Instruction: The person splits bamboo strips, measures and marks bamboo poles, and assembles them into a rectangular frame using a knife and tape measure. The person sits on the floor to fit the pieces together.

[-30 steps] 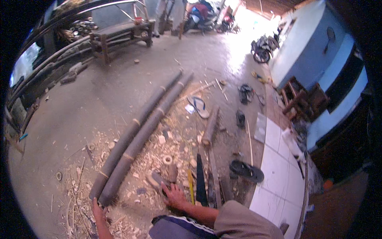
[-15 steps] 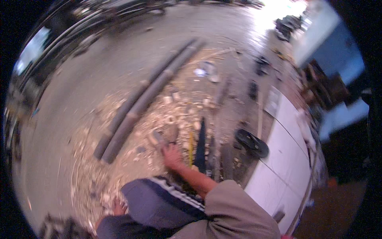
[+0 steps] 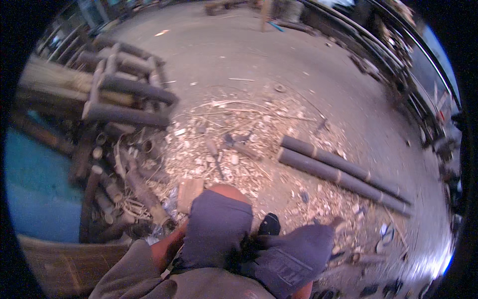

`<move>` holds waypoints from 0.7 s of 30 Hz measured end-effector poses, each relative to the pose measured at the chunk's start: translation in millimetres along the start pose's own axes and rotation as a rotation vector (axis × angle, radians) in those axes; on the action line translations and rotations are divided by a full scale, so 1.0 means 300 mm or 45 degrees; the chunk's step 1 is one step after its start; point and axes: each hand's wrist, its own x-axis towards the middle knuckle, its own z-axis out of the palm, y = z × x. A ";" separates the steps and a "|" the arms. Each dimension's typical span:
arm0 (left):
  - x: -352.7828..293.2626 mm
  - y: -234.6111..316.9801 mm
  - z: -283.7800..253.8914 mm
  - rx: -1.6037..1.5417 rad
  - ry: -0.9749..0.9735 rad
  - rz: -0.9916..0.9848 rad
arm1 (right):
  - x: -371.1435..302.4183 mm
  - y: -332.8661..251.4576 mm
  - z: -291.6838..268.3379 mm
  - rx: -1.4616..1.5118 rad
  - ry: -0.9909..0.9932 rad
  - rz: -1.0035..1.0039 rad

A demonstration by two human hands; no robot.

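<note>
From an onlooker's position, both hands are out of sight: the left forearm [image 3: 168, 247] runs up and passes behind the left thigh, and only a strip of the right arm [image 3: 303, 291] shows at the lower edge, beside the right thigh. Whether either hand is spread, closed or holding an item cannot be told.

The nearest item is a wooden block [image 3: 190, 193], located just beyond the visible end of the left forearm and beside the left knee [image 3: 230, 192]. Crumpled clear plastic [image 3: 173, 203] lies just left of the block. Immediately left of the forearm's end, a dark length of bamboo [image 3: 144, 192] points its cut end toward the arm. Shorter cut pieces [image 3: 110, 189] are stacked farther left, next to a blue panel [image 3: 42, 184].

Ahead of the left forearm, past the block, a slim tool with a wooden handle [image 3: 212, 146] rests on a spread of pale shavings [image 3: 191, 167]. Farther ahead and left stands a frame of dark poles [image 3: 134, 88].

Ahead of the right arm, beyond the right knee, two long dark poles [image 3: 341, 178] with pale bands lie side by side on the floor [image 3: 219, 60]. A pale sandal [image 3: 386, 235] lies right of the right arm, near the far ends of the poles.
</note>
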 end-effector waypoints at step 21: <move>0.051 0.061 0.102 -0.206 0.443 -0.055 | 0.501 -1.091 -0.308 0.057 -0.089 -1.481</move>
